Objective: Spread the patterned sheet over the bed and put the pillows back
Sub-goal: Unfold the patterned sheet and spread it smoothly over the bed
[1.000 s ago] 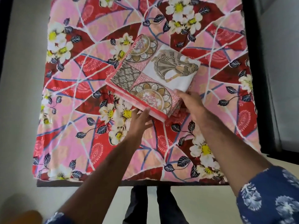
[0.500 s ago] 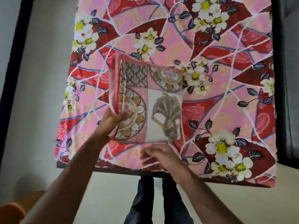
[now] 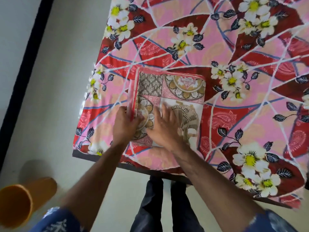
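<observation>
Folded patterned sheet (image 3: 173,91) in pink, brown and cream, lying flat on the bed (image 3: 250,114) with its pink-and-red flowered cover, near the 7 o'clock corner. Left hand (image 3: 124,125) gripping the folded left edge, thumb curled over the top layer. Right hand (image 3: 164,127) resting flat on the sheet just beside it at 3 o'clock, fingers straight and spread. Orange plastic cylinder (image 3: 18,200) lying on the pale floor (image 3: 55,97) way off at 8 o'clock. Dark trouser legs (image 3: 165,208) down at 6 o'clock.
</observation>
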The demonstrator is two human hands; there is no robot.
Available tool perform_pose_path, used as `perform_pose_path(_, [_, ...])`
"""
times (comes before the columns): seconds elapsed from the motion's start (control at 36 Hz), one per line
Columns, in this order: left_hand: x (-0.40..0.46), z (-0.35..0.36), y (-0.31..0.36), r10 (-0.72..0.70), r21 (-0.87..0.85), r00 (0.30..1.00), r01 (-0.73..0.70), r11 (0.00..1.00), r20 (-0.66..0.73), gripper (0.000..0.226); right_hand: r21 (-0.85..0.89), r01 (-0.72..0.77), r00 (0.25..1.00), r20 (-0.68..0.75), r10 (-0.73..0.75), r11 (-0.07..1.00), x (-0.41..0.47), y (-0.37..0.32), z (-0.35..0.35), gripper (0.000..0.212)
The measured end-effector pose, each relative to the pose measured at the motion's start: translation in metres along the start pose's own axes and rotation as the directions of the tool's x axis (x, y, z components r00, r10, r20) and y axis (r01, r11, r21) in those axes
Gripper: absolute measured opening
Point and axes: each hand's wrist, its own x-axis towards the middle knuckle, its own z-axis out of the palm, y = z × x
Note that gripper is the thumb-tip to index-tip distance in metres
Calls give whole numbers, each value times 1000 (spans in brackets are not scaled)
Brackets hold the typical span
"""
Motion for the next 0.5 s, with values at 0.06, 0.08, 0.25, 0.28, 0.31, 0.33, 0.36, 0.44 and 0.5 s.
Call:
perform_pose_path(0.06, [-5,-2,-6,-29,10,1000,29,1000,-5,42,9,-46,989,138,44,999,7,-9,5,96])
perform_pose_path(0.08, [-7,-4,-9,-57,7,998,57,998,-4,39,8,-49,984,170,46,999,9,-11,7,100])
perform_pose_path(0.25, [-23,-20,-34,-109,-167,991,120,979,72,22,2,52,972,228,-51,999,10,11,23,132])
perform_pose_path(0.28, [-24,-22,-38,-104,-167,989,120,979,103,25,-8,73,970,232,-69,997,9,14,25,138])
perform_pose_path(0.31, [-25,-23,-40,-95,-168,986,117,979,135,28,-22,88,969,234,-80,996,8,16,26,144])
perform_pose_path(0.33, [-26,-25,-40,-83,-180,983,113,977,165,31,-40,99,970,227,-88,994,8,18,28,150])
perform_pose_path(0.36, [-28,-26,-39,-70,-198,979,109,974,191,33,-60,106,973,211,-91,993,8,19,31,154])
perform_pose_path(0.44, [-30,-29,-32,-63,-252,970,123,960,235,31,-125,110,987,130,-93,986,7,21,41,153])
perform_pose_path(0.5, [-30,-30,-28,-58,-295,971,127,947,232,33,-163,118,993,50,-111,980,3,22,47,145])
